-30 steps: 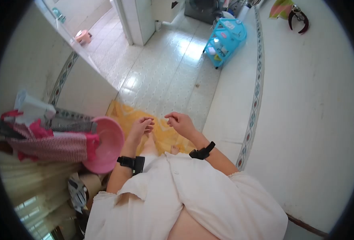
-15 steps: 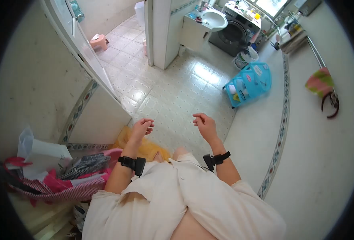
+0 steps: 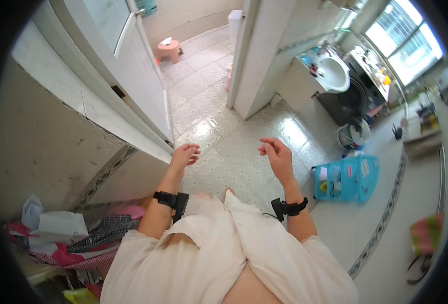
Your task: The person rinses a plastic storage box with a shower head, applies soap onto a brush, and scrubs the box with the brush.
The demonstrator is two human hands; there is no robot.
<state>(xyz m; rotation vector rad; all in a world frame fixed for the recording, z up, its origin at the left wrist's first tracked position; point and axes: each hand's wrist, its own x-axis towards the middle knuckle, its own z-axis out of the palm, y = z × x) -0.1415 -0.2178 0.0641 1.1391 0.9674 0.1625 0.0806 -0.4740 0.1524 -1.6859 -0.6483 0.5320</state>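
Note:
My left hand (image 3: 184, 156) hangs in the air over the tiled floor, near the foot of the white door (image 3: 138, 76). Its fingers are loosely bent and hold nothing. Out in front on the other side, my right hand (image 3: 277, 154) is also free, its fingers slightly curled and apart. The blue plastic storage rack (image 3: 358, 180) is the thing nearest to it, without contact. Each forearm wears a black strap with a small device, the left strap (image 3: 165, 198) and the right strap (image 3: 295, 206).
A pink stool (image 3: 169, 50) stands beyond the doorway. At the right are a washbasin (image 3: 334, 73), a dark washing machine (image 3: 348, 101) and a bucket (image 3: 353, 134). Clothes and bags fill a pink-striped basket (image 3: 92, 261) at lower left. A green-pink cloth (image 3: 426, 233) hangs on the right wall.
My view has turned left and moved forward. The doorway and stool appear farther right and larger, and the yellow mat has left the view. Both hands keep nearly the same pose, empty.

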